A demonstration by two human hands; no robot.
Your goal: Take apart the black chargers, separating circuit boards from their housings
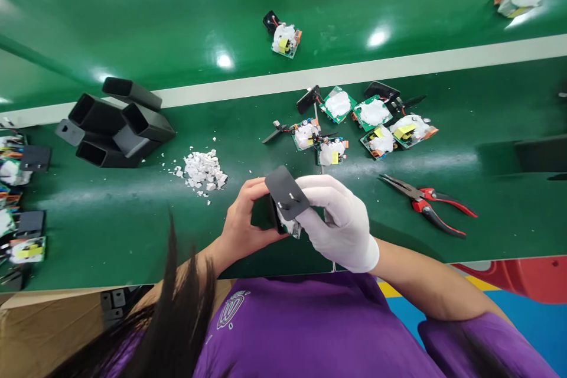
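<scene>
My bare left hand (245, 221) is wrapped round a dark plastic housing (273, 214), mostly hidden behind the fingers. In my right hand (339, 218), which wears a white glove, a circuit board (291, 226) with white filler is pinched at the mouth of the housing. A black end cap (287, 192) with two metal pins stands over the board, close to the fingertips of both hands. How far the board sits inside the housing is hidden. Left of my hands lies a heap of white flakes (204, 171).
Several empty black housings (148, 124) are stacked at the left. Circuit boards (372, 112) with caps lie beyond my hands, and more boards (27, 250) fill the left edge. Red-handled long-nose pliers (425, 201) lie at right. Past the pale strip (248, 87) sits another board (286, 40).
</scene>
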